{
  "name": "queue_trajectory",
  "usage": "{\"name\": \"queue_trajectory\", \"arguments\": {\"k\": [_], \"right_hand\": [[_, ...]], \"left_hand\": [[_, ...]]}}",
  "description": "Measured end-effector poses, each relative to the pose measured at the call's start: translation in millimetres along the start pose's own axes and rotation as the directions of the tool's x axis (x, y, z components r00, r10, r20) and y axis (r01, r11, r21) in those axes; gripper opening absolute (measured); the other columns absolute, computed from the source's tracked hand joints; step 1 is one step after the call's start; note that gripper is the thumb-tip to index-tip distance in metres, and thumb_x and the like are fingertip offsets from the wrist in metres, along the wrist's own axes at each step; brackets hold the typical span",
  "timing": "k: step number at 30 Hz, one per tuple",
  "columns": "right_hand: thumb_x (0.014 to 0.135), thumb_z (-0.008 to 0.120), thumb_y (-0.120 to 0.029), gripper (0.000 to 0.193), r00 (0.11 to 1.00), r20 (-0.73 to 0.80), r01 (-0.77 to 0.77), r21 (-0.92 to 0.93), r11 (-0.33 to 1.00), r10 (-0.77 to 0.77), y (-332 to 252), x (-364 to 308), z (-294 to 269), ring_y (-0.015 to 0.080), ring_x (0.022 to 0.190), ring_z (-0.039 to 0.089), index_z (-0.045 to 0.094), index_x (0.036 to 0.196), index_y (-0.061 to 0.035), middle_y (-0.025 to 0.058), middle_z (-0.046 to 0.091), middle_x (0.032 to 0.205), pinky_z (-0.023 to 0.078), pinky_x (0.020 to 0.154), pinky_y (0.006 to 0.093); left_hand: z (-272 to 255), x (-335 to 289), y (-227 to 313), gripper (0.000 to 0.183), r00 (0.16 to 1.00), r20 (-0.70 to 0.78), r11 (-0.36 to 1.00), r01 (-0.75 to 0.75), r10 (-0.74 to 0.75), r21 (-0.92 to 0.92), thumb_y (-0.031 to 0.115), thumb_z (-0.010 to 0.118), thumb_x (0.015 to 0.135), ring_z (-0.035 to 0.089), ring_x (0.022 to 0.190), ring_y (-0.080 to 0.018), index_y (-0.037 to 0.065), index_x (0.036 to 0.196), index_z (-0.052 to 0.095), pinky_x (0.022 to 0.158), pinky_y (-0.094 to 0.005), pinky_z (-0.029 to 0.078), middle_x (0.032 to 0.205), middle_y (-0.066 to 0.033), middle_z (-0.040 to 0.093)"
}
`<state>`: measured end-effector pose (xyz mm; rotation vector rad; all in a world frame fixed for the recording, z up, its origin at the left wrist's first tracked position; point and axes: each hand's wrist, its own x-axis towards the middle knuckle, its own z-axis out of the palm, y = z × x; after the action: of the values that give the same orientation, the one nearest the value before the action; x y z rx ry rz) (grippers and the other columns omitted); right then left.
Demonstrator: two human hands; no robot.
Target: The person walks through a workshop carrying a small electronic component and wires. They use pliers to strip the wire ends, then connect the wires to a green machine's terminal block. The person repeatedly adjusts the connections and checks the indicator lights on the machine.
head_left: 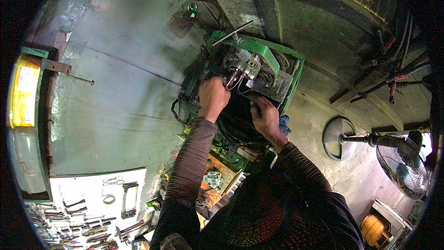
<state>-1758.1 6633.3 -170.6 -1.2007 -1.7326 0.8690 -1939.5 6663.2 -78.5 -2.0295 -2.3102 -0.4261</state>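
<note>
Both my hands work at a green-framed machine [292, 88] with a grey metal part like an alternator [245, 62] in it. My left hand [214, 97] is closed at the near left side of that part. A shiny, narrow metal piece [232, 78] sticks up beside its fingers; what the fingers grip is hidden. On the near right my right hand [266, 118] has bent, closed fingers at a dark area below the part, and I cannot make out what they hold. Thin pale wires [238, 84] run between the hands. Above the part lies a slanted metal bar handle [233, 33].
A blue cloth [284, 125] lies beside my right wrist. Below my arms is an orange tray [217, 164] with a metal casting [212, 179]. Tools hang on a white pegboard [95, 187] at lower left. A fan [402, 164] stands at right, and cables [402, 65] hang upper right.
</note>
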Motion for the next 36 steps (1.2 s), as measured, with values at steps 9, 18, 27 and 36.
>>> {"name": "queue_trajectory", "arguments": {"k": [9, 18, 27, 36], "right_hand": [[0.092, 0.061, -0.012, 0.028, 0.998, -0.056, -0.034, -0.021, 0.999, 0.032, -13.5, -10.5, -9.6, 0.0391, 0.104, 0.066, 0.064, 0.12, -0.0067, 0.0213, 0.066, 0.115, 0.053, 0.085, 0.042], [0.094, 0.06, -0.012, 0.027, 0.982, 0.009, -0.186, 0.116, 0.976, 0.187, 14.3, -34.9, -44.2, 0.0229, 0.08, 0.066, 0.063, 0.119, -0.0034, 0.0154, 0.07, 0.092, 0.052, 0.075, 0.0345], [0.093, 0.063, -0.009, 0.02, 0.981, -0.056, -0.174, 0.19, 0.966, 0.187, 42.9, -44.0, -37.1, 0.0141, 0.076, 0.06, 0.065, 0.11, 0.0011, 0.0097, 0.068, 0.084, 0.05, 0.07, 0.0314], [0.093, 0.064, -0.01, 0.018, 0.985, -0.054, -0.142, 0.276, 0.951, 0.163, 46.7, -42.8, -33.9, 0.015, 0.082, 0.062, 0.067, 0.107, 0.0014, 0.0114, 0.069, 0.09, 0.052, 0.076, 0.0317]], "left_hand": [[-3.1, -3.5, 0.8, 0.026, 0.997, 0.082, 1.0, 0.009, -0.011, 0.023, 0.015, 0.073, 0.077, 0.069, 0.08, -0.0398, 0.009, 0.103, 0.072, 0.072, -0.049, 0.055, 0.087, -0.0199, 0.071], [-12.7, -14.4, 16.1, 0.046, 0.967, -0.223, 0.989, -0.101, 0.123, 0.109, 0.015, 0.074, 0.078, 0.058, 0.109, -0.0409, 0.007, 0.121, 0.062, 0.092, -0.052, 0.047, 0.105, -0.0215, 0.065], [-6.7, -29.5, 53.9, 0.034, 0.999, 0.019, 0.984, -0.04, 0.044, -0.171, 0.014, 0.069, 0.084, 0.062, 0.104, -0.0434, 0.009, 0.118, 0.065, 0.089, -0.0499, 0.05, 0.114, -0.0194, 0.067], [30.2, -30.4, 43.2, 0.022, 0.962, 0.034, 0.934, -0.272, 0.272, 0.233, 0.021, 0.071, 0.084, 0.051, 0.107, -0.0326, 0.011, 0.102, 0.073, 0.091, -0.0537, 0.041, 0.103, -0.0088, 0.064]]}}
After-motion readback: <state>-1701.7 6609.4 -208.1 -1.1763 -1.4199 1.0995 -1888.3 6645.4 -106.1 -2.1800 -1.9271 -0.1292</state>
